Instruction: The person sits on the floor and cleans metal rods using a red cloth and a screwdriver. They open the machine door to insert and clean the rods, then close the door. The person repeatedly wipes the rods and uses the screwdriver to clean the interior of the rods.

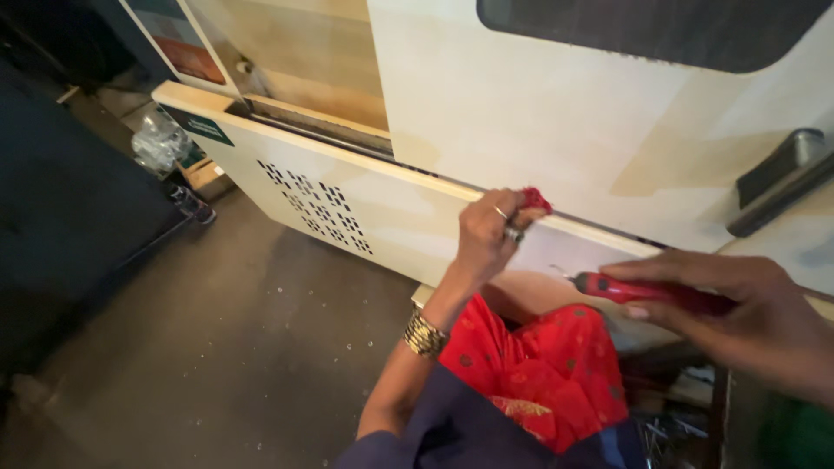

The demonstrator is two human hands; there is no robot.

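Observation:
My left hand (488, 236), with rings and a gold wristband, is curled over the top edge of a cream panel (408, 221) with a patch of vent holes. A small red scrap (536, 200) shows at its fingertips against that edge. To the right, my right hand (751, 320) holds a red-handled screwdriver (630, 289). The thin metal tip points left, close to the panel's face just below my left hand. I cannot tell whether the tip touches the panel.
Behind the panel stands a large cream cabinet (556, 113) with a dark window (651, 26) and a metal handle (782, 178). A crumpled plastic bag (161, 139) lies at the left on the grey floor (234, 339). Red clothing (547, 356) covers my lap.

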